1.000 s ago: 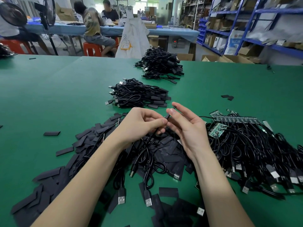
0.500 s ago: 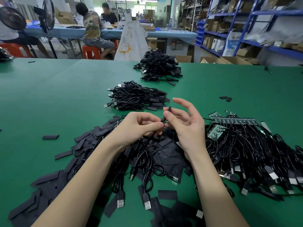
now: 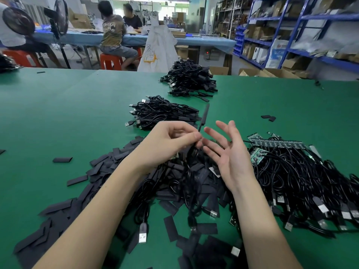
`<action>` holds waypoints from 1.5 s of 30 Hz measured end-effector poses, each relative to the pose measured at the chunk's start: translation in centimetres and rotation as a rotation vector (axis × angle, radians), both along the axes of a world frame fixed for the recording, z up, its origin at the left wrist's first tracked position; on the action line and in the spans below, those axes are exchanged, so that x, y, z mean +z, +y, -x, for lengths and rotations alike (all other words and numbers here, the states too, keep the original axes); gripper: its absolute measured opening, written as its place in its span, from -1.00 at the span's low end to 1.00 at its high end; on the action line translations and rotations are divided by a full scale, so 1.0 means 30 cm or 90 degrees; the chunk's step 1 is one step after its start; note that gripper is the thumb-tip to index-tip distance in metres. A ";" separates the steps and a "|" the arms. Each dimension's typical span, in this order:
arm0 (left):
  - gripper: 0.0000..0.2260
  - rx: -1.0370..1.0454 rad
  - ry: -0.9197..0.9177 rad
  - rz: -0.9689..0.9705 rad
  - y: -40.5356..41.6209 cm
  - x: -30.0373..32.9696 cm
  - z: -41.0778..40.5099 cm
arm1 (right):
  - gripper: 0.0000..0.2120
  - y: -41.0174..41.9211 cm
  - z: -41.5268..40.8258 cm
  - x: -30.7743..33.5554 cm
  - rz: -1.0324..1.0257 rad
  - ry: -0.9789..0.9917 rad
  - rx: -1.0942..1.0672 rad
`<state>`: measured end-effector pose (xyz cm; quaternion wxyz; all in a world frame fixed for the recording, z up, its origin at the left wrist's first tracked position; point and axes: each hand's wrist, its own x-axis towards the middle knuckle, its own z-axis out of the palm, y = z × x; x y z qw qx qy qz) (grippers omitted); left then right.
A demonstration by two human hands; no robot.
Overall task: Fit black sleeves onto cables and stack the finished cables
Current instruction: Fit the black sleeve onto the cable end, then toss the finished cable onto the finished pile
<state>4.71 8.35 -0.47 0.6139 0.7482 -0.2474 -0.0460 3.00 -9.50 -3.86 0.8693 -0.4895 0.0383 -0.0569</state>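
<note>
Black sleeve, light and limp, upright mid-bench on a cable | left hand pinches the thin cable just below it; best hold | right hand fingers spread, empty

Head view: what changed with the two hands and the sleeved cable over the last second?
The right hand let go and opened, fingers spread beside the cable. The left hand kept its pinch on the cable, and the black sleeve now sticks up farther above its fingertips. The loose sleeves, the unsleeved cables and both finished stacks stayed put.
</note>
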 end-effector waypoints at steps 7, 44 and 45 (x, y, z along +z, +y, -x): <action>-0.94 0.143 0.020 0.077 -0.014 -0.007 -0.010 | -0.70 0.007 0.018 -0.007 0.305 0.037 0.232; -0.85 0.384 -0.335 -0.300 -0.020 0.097 -0.299 | -0.77 -0.010 0.031 0.002 0.386 0.014 0.175; -0.82 0.421 -0.384 -0.390 -0.026 0.097 -0.348 | -0.77 -0.010 0.030 -0.001 0.383 0.016 0.175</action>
